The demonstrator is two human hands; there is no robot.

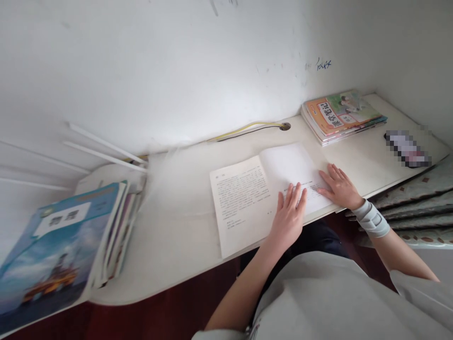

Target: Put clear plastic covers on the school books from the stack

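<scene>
An open book [244, 203] lies on the white desk [177, 241], its left page full of printed lines and its right page mostly blank with a little text low down. My left hand [289, 215] rests near the bottom of the right page, fingers stretched out and covering part of the print. Over the right page's outer edge lies my right hand [340, 186], fingers spread; a grey wrist brace [372, 218] wraps that wrist. Neither hand grips anything.
At the back right sits a stack of books [343, 115]. A phone [406, 148], partly blurred out, lies near the right edge. On the left stand several books, a blue one [67, 250] foremost. Cables [247, 127] run along the wall to a hole. Patterned fabric [417, 203] hangs at right.
</scene>
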